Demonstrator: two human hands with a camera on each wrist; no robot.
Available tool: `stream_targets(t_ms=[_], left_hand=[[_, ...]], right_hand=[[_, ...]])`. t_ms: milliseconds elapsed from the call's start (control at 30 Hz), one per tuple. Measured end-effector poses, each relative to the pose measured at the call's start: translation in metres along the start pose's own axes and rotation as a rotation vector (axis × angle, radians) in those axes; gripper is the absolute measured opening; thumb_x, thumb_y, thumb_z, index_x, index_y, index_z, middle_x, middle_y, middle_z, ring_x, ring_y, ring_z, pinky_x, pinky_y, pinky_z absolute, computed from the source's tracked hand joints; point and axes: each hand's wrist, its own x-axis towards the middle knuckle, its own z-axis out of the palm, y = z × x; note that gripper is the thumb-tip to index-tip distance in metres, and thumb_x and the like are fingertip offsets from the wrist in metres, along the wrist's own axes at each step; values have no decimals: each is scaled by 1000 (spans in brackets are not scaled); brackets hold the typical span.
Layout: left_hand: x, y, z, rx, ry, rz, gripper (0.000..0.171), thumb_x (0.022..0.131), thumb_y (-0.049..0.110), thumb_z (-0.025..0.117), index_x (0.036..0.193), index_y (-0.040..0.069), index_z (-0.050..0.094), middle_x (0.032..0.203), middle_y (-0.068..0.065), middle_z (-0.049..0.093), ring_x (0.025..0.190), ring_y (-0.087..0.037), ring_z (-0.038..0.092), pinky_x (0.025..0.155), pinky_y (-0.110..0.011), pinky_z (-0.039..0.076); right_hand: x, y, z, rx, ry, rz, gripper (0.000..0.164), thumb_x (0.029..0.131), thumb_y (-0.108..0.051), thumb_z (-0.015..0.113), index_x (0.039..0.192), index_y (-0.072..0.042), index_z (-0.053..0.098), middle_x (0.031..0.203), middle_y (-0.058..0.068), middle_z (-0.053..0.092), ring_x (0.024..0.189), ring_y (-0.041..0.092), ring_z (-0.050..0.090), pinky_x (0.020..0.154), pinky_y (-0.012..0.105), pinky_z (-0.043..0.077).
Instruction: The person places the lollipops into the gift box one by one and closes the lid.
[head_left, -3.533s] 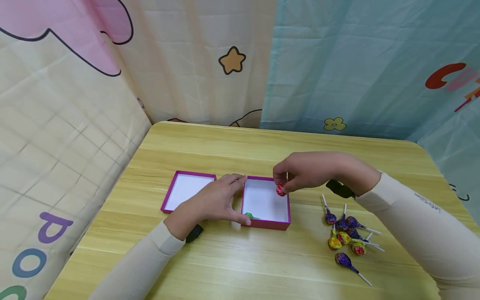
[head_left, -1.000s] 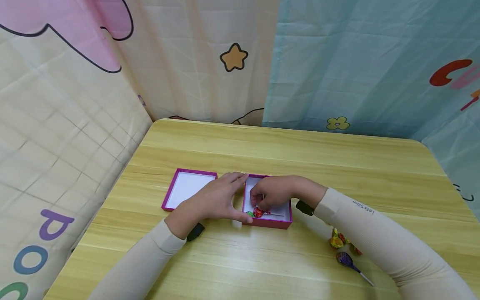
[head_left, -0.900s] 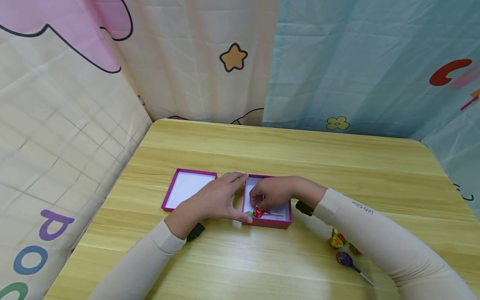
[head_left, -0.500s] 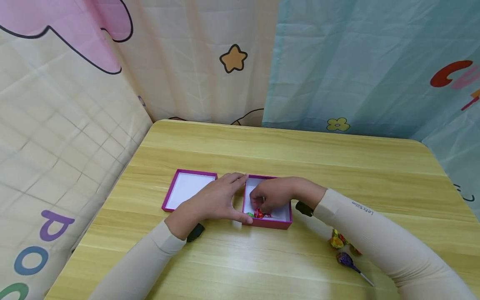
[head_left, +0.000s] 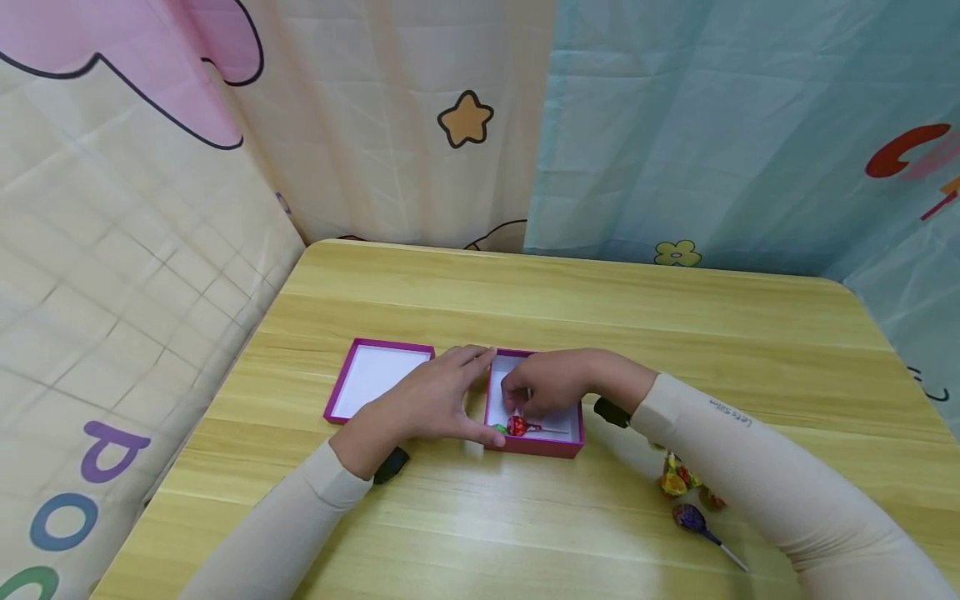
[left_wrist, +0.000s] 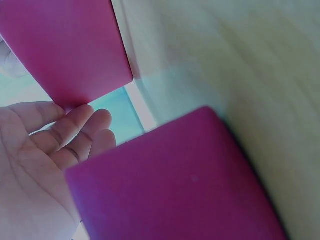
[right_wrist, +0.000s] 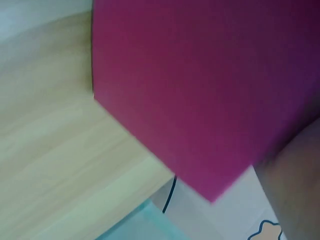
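Note:
An open magenta box (head_left: 534,448) with a white inside stands on the wooden table. My left hand (head_left: 435,404) rests flat against its left wall with straight fingers; its palm (left_wrist: 45,150) shows beside the box wall (left_wrist: 175,185). My right hand (head_left: 543,387) reaches into the box with its fingers curled. The fingertips pinch the head of a red lollipop (head_left: 516,426), which lies at the front left of the box with its stick flat. A green lollipop (head_left: 499,429) lies just left of it. The right wrist view shows only the box's outer wall (right_wrist: 200,90).
The box lid (head_left: 341,379) lies upturned to the left of the box, also seen as the lid (left_wrist: 65,50) in the left wrist view. Several loose lollipops (head_left: 678,482) lie on the table at the right, partly under my right sleeve, a purple one (head_left: 690,518) nearest. Curtains hang behind and left.
Since 3.5 s ago my right hand has carried the red lollipop down into the box's front left corner. Over the last second it has barely shifted. The left hand has stayed put.

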Motion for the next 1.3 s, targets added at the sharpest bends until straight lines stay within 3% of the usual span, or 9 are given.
stream_targets(t_ms=[167, 533, 867, 1067, 1300], left_hand=[[0, 1, 0, 2, 7, -3, 122, 65, 86, 65, 156, 10, 34, 154, -4, 39, 140, -20, 36, 110, -42, 37], [0, 1, 1, 5, 12, -6, 125, 64, 89, 62, 155, 9, 34, 154, -4, 40, 139, -20, 37, 110, -40, 37], [0, 3, 0, 1, -2, -12, 127, 63, 91, 59, 156, 10, 32, 155, -5, 38, 140, -21, 36, 110, -42, 36], [-2, 1, 1, 5, 6, -7, 124, 65, 86, 65, 156, 10, 32, 155, -6, 37, 141, -23, 36, 110, -44, 37], [-5, -1, 3, 3, -3, -2, 122, 66, 84, 66, 156, 10, 31, 156, -5, 37, 141, -22, 36, 110, -44, 37]], right_hand=[[-10, 4, -5, 16, 31, -46, 8, 96, -11, 62, 103, -12, 65, 94, -5, 59, 87, 14, 55, 80, 32, 47], [-43, 7, -19, 95, 67, -70, 10, 98, -10, 61, 107, -11, 64, 91, -5, 60, 85, 14, 54, 76, 32, 48], [-75, 18, -22, 122, 125, -102, 14, 99, -12, 59, 112, -16, 64, 102, -3, 63, 96, 12, 59, 85, 33, 51], [-95, 29, -17, 128, 205, -75, 19, 101, -12, 57, 117, -19, 64, 107, -6, 64, 101, 12, 60, 88, 36, 51], [-115, 39, -4, 169, 236, 8, 17, 101, -15, 58, 117, -20, 63, 106, -8, 63, 101, 13, 59, 86, 35, 52]])
